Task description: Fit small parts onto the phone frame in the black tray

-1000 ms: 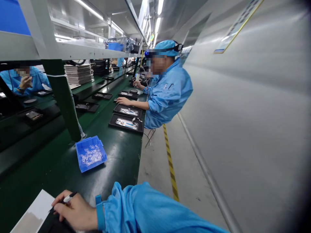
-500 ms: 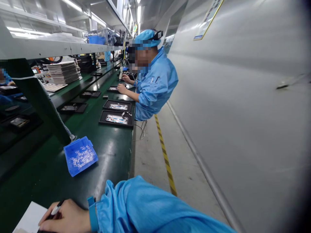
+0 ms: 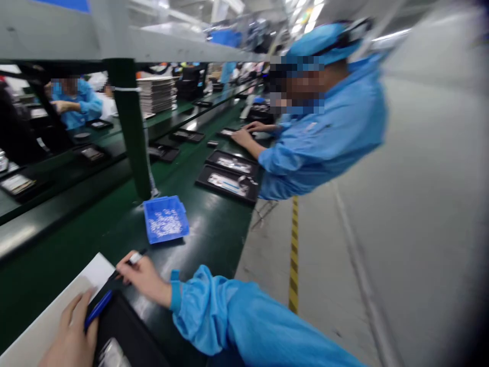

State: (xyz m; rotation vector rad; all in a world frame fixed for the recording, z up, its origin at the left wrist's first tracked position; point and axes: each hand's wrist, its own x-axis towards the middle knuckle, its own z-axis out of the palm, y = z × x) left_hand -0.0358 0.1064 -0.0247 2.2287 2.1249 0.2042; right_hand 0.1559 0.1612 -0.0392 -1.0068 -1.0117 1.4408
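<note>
Black pen (image 3: pixel 124 270) with white band, gripped near its upper end, slanting toward 8 o'clock over black tray (image 3: pixel 130 331). Blue pen (image 3: pixel 97 310) lies on tray's left edge.

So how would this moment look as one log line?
right hand: holds pen | left hand: blue pen, on white sheet | blue parts bin beyond

One head-worn camera, looking forward and down along the green tabletop (image 3: pixel 214 239). My fingers (image 3: pixel 130 265) sit close at the lower left edge of view; beyond them the line recedes. The aisle floor (image 3: pixel 324 265) fills the right. The picture is motion-blurred.
</note>
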